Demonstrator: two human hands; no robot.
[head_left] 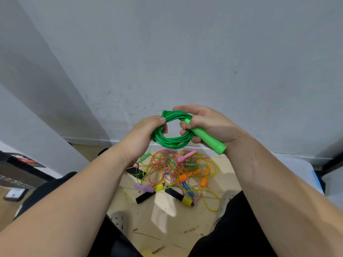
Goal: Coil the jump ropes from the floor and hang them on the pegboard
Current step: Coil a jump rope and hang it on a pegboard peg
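- The wall (185,52), pale grey and scuffed, fills the upper half of the view and meets the floor behind the hands
- The floor (167,219) is light wood, marked with dark specks and scratches, and shows between the person's two legs in black trousers
- A tangled pile of jump ropes (161,168) lies on the floor near the foot of the wall, below the hands; its cords are yellow, pink-red, green and purple, looped over one another
- The green jump rope (172,142) is held in the air above the pile, wound into a round coil of several turns, and both hands are on it
- The right hand (209,123) has its grip closed around the right side of the coil and the green handle (207,139), which slants down and to the right out of the palm
- The left hand (143,134) has its grip closed on the left side of the coil, fingers curled through the loop
- Two grey perforated shoes (118,219) stand on the floor, one on each side of the pile
- A black-and-yellow handle (179,197) lies at the near edge of the pile, with a second black handle (144,197) to its left
- A pink handle (186,155) lies at the far edge of the pile
- A purple handle (143,187) lies just beside the second black handle
- Orange handles (203,182) lie in the right part of the pile
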